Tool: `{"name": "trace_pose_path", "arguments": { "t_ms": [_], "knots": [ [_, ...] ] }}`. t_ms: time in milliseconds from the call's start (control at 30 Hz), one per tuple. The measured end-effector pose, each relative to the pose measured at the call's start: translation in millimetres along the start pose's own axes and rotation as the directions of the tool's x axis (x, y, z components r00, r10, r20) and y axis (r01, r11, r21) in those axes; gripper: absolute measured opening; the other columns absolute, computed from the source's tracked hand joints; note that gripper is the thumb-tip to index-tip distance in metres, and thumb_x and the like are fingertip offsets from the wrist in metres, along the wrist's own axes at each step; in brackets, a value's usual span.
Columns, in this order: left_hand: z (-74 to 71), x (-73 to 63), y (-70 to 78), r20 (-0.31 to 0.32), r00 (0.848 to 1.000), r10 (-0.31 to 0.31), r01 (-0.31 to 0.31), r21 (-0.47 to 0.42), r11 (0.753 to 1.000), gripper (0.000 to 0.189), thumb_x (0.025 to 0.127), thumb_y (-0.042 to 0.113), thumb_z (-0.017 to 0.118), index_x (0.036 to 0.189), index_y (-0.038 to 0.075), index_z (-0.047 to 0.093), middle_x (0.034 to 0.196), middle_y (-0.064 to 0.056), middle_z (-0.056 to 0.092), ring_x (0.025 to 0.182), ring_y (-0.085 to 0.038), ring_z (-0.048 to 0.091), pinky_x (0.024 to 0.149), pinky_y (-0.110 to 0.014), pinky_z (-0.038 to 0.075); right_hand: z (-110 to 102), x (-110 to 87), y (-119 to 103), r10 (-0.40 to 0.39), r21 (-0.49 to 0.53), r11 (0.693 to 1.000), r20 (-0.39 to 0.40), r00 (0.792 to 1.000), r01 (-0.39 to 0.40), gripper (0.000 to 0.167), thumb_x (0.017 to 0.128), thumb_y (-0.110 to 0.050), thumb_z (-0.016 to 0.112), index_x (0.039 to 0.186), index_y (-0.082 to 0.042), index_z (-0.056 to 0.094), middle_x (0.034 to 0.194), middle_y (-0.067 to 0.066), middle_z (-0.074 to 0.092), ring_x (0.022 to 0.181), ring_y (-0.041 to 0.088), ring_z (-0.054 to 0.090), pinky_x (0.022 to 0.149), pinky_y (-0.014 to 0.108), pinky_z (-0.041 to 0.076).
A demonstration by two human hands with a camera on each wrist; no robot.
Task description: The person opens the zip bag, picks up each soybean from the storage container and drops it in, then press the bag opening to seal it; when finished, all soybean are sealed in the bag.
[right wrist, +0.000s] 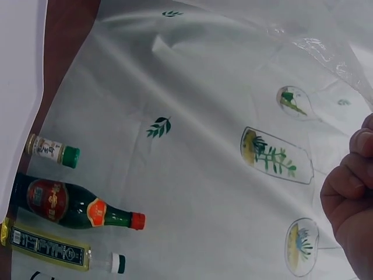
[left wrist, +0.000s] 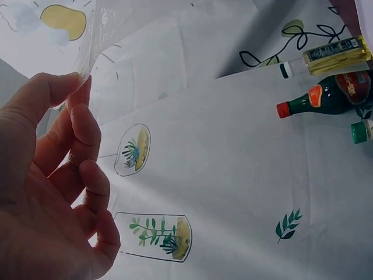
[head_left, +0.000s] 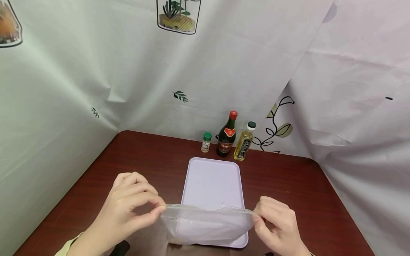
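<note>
A clear plastic bag (head_left: 208,224) is stretched between both hands, overlapping the near part of a pale lilac tray (head_left: 213,177) in the head view. My left hand (head_left: 128,202) pinches one top corner between thumb and index finger. In the left wrist view that hand (left wrist: 64,169) shows the bag's corner (left wrist: 87,58) at its fingertips, the other fingers loosely bent. At the opposite corner my right hand (head_left: 277,222) pinches the bag with its fingers curled. Only part of this hand (right wrist: 352,186) appears at the right wrist view's edge, beside the bag film (right wrist: 326,52).
Behind the tray, on the dark red table (head_left: 153,156), stand a small green-capped shaker (head_left: 206,143), a dark red-capped bottle (head_left: 226,137) and a bottle of yellow oil (head_left: 244,142). A white printed cloth (head_left: 144,71) hangs behind and along the sides.
</note>
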State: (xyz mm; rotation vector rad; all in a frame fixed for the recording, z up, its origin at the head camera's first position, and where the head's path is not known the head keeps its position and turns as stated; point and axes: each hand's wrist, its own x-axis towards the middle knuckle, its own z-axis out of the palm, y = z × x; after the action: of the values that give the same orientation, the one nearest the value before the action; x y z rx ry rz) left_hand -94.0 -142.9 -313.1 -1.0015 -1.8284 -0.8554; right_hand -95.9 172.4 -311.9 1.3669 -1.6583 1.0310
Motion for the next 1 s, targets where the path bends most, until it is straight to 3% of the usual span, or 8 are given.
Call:
{"name": "trace_pose_path", "arguments": {
  "t_ms": [433, 567, 667, 767, 867, 1000],
  "knots": [
    [-2.1, -0.7, -3.5, 0.006, 1.000, -0.028, 0.028, -0.066, 0.997, 0.024, 0.093, 0.032, 0.056, 0.074, 0.022, 0.067, 0.071, 0.015, 0.060, 0.077, -0.005, 0.044, 0.086, -0.027, 0.024, -2, -0.5, 1, 0.021, 0.010, 1.000, -0.027, 0.999, -0.021, 0.021, 0.083, 0.007, 0.052, 0.064, -0.003, 0.052, 0.063, 0.001, 0.047, 0.057, 0.007, 0.044, 0.054, 0.013, 0.033],
    [1.0, -1.2, -1.1, -0.023, 0.999, -0.041, 0.039, -0.084, 0.996, 0.023, 0.092, 0.031, 0.057, 0.073, 0.021, 0.067, 0.071, 0.014, 0.059, 0.077, -0.006, 0.044, 0.086, -0.026, 0.025, -4, -6.7, 0, 0.112, -0.059, 0.992, -0.027, 0.993, -0.113, 0.021, 0.087, 0.003, 0.053, 0.068, -0.005, 0.055, 0.066, 0.001, 0.051, 0.062, 0.007, 0.048, 0.056, 0.015, 0.037],
    [4.6, -1.7, 2.6, -0.069, 0.996, -0.051, 0.045, -0.084, 0.995, 0.023, 0.092, 0.029, 0.058, 0.072, 0.020, 0.066, 0.070, 0.011, 0.059, 0.079, -0.008, 0.045, 0.086, -0.026, 0.026, -6, -15.2, 1, 0.228, -0.119, 0.966, -0.028, 0.973, -0.230, 0.016, 0.087, 0.003, 0.056, 0.076, -0.007, 0.062, 0.075, 0.003, 0.061, 0.073, 0.008, 0.057, 0.066, 0.016, 0.044],
    [7.1, -1.2, 5.6, -0.112, 0.992, -0.053, 0.044, -0.077, 0.996, 0.024, 0.092, 0.028, 0.057, 0.071, 0.018, 0.065, 0.070, 0.008, 0.059, 0.080, -0.011, 0.045, 0.087, -0.025, 0.026, -6, -17.7, 1, 0.283, -0.129, 0.950, -0.033, 0.958, -0.285, 0.016, 0.084, 0.005, 0.059, 0.089, -0.007, 0.068, 0.087, 0.006, 0.068, 0.083, 0.010, 0.061, 0.078, 0.016, 0.045],
    [8.6, 0.0, 7.6, -0.118, 0.992, -0.033, 0.024, -0.072, 0.997, 0.024, 0.092, 0.027, 0.057, 0.070, 0.018, 0.064, 0.070, 0.008, 0.059, 0.079, -0.011, 0.044, 0.087, -0.026, 0.026, -3, -11.8, 0, 0.268, -0.142, 0.952, -0.032, 0.963, -0.270, 0.016, 0.084, -0.001, 0.063, 0.098, -0.006, 0.070, 0.092, 0.005, 0.069, 0.085, 0.011, 0.060, 0.080, 0.016, 0.043],
    [12.6, 2.8, 11.7, -0.105, 0.994, 0.001, -0.007, -0.055, 0.998, 0.025, 0.092, 0.027, 0.056, 0.070, 0.019, 0.064, 0.070, 0.009, 0.058, 0.077, -0.011, 0.045, 0.085, -0.028, 0.025, 6, -2.3, -4, 0.221, -0.201, 0.955, -0.013, 0.975, -0.219, 0.020, 0.087, -0.021, 0.068, 0.099, -0.006, 0.070, 0.088, 0.002, 0.069, 0.081, 0.012, 0.054, 0.083, 0.021, 0.035]
  ]
}}
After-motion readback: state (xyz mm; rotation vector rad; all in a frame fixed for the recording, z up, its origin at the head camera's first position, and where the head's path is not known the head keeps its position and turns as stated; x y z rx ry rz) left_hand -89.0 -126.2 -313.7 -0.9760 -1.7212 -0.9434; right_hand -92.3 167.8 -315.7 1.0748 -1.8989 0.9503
